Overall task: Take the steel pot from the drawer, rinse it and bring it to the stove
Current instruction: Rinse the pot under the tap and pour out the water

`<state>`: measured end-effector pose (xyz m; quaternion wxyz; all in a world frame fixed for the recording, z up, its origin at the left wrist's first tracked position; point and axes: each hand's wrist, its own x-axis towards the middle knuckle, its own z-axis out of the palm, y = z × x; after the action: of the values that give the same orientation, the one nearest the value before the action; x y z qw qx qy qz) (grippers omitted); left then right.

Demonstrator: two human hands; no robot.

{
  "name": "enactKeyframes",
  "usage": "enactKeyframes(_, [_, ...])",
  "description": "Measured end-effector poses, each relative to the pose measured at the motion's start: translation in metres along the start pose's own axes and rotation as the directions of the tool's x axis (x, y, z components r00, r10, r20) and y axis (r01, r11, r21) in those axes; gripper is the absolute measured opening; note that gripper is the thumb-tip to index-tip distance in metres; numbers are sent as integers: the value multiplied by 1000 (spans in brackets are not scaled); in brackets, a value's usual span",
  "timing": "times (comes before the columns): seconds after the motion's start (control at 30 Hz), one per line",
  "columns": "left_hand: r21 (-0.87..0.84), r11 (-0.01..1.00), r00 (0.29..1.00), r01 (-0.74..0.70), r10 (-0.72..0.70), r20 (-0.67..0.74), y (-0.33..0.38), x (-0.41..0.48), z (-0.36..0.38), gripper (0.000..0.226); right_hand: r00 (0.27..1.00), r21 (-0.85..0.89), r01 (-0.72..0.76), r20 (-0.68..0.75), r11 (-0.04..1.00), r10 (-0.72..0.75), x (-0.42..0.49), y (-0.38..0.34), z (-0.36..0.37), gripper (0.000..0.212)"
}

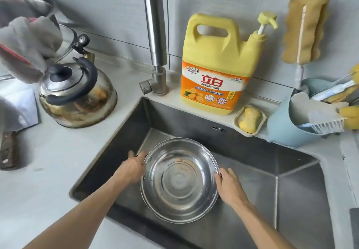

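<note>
The steel pot (pixel 179 180) is round and shiny, and it sits low inside the steel sink (pixel 272 163), its open top facing me. My left hand (pixel 133 168) grips the handle on the pot's left rim. On the right rim, my right hand (pixel 230 187) holds the other handle. The handles themselves are hidden under my fingers. The faucet (pixel 155 35) rises behind the sink, and I see no water running from it.
A stained steel kettle (pixel 77 93) stands on the counter left of the sink, with a grey cloth (pixel 27 48) above it. A yellow detergent jug (pixel 217 66), a soap dish (pixel 249 120) and a blue tub of brushes (pixel 291 126) line the sink's back edge.
</note>
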<state>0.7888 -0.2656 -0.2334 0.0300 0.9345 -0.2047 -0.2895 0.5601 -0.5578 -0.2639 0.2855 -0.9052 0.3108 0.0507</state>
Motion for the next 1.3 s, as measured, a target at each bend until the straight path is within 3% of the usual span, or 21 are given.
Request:
enactKeyframes(0.23, [56, 998, 997, 8, -4, -75, -5, 5, 21, 34, 996, 37, 9, -84, 999, -6, -2, 11, 19, 24])
enactKeyframes(0.33, [103, 995, 997, 5, 3, -80, 11, -10, -6, 46, 996, 36, 4, -86, 999, -1, -2, 11, 19, 24])
enactKeyframes(0.4, [94, 995, 981, 13, 6, -192, 23, -14, -26, 55, 997, 32, 8, -80, 999, -6, -2, 12, 18, 24])
enactKeyframes(0.53, [-155, 987, 849, -29, -58, -525, 51, -17, -91, 75, 998, 20, 13, -55, 1000, -12, -2, 14, 16, 24])
enactKeyframes(0.63, [-349, 935, 786, -66, -167, -596, 63, -11, -143, 94, 999, 29, 12, -53, 1000, -11, -2, 16, 17, 23])
enactKeyframes(0.73, [-393, 915, 764, -90, -190, -616, 68, 2, -180, 99, 998, 34, 19, -53, 999, -17, -1, 16, 17, 21])
enactKeyframes(0.97, [-299, 951, 794, -73, -126, -594, 72, 21, -208, 58, 998, 28, 23, -65, 999, -21, 0, 17, 17, 21])
enactKeyframes(1.17, [-216, 970, 831, -115, -25, -556, 53, 26, -210, 38, 998, 35, 22, -54, 999, -20, 1, 19, 18, 22])
enactKeyframes(1.3, [-201, 966, 831, -160, 22, -556, 50, 27, -208, 37, 999, 44, 22, -48, 999, -19, 1, 18, 16, 21])
